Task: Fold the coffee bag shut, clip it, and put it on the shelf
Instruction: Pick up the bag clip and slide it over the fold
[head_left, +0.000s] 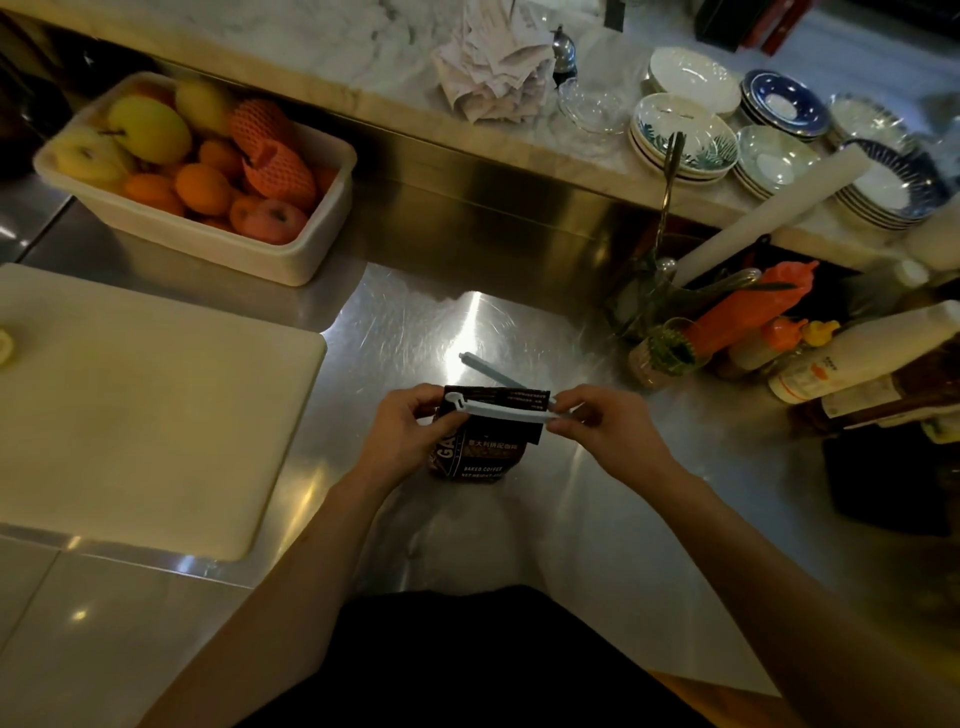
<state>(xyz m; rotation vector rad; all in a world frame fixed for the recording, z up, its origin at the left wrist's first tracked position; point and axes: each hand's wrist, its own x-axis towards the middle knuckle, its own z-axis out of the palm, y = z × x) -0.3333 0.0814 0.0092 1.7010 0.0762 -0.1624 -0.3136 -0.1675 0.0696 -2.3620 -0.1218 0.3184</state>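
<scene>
Dark coffee bag (480, 447) stands on the shiny table (415, 322) between both hands. Left hand (410, 431) holds its folded top steady, so right hand (602, 431) can pinch the open white clip (506, 410) across it.

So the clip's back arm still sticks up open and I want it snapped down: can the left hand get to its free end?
Probably yes: the clip's free end juts up behind the coffee bag, nothing covering it, just beyond the left hand.
</scene>
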